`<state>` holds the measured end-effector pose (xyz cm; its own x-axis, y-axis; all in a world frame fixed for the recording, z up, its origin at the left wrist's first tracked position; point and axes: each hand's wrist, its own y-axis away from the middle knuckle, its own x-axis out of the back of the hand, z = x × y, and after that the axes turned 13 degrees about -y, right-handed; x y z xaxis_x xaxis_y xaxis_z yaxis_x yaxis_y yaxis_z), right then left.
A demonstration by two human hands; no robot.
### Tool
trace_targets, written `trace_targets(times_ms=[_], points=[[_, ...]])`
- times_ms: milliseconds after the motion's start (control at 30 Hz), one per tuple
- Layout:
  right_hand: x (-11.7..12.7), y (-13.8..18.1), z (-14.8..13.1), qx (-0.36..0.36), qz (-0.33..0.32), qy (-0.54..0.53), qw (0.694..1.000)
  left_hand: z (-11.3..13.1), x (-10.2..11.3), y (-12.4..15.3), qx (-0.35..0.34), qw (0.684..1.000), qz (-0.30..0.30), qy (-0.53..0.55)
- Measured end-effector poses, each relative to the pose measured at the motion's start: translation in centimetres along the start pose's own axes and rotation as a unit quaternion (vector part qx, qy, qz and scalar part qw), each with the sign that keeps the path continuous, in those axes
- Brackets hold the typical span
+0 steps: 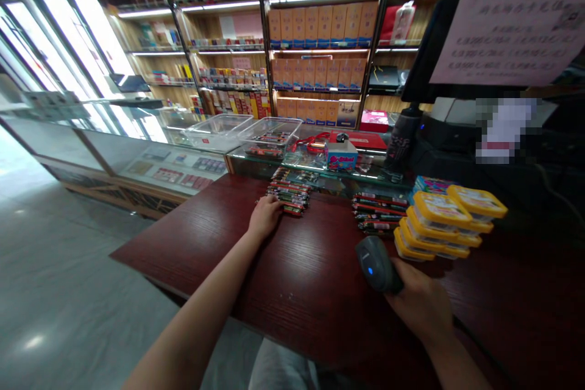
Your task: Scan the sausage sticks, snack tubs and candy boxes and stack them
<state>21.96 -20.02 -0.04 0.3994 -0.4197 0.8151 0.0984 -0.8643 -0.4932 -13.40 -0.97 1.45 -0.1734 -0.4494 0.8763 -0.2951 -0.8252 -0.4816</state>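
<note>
In the head view my left hand (265, 217) reaches to the near left end of a row of slim dark wrapped sticks (292, 190). Its fingers are closed over the end of a wrapped stick at the front of the row; the exact grip is partly hidden. My right hand (423, 301) is wrapped around the handle of a dark barcode scanner (377, 265) with a blue light on it. The scanner is held above the desk. Beyond it lies a second pile of similar slim sticks (377, 213), beside stacked yellow-lidded tubs (441, 210).
Past the reddish-brown desk (183, 244) stands a glass counter (173, 134) carrying clear plastic bins (219, 128) and a small colourful box (341, 156). A monitor (420, 55) with a paper sign is at right. Goods fill the back shelves (320, 36).
</note>
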Motion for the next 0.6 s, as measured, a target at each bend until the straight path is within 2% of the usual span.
trace_targets(times_ms=[200, 333, 433, 600], points=[[0.3, -0.1, -0.9, -0.045, -0.019, 0.011, 0.999, 1.8, 0.9, -0.1, -0.024, 1.000, -0.003, 0.003], [0.7, -0.3, -1.4, -0.070, -0.039, 0.019, 0.997, 4.3, 0.9, -0.6, -0.045, 0.999, -0.001, 0.028], [0.9, -0.5, -1.6, -0.101, -0.062, 0.025, 0.993, 7.4, 0.7, -1.2, -0.065, 0.996, 0.000, 0.063], [1.1, -0.6, -1.8, -0.129, -0.084, 0.039, 0.987, 14.3, 0.3, -3.0, -0.123, 0.980, -0.034, 0.155]])
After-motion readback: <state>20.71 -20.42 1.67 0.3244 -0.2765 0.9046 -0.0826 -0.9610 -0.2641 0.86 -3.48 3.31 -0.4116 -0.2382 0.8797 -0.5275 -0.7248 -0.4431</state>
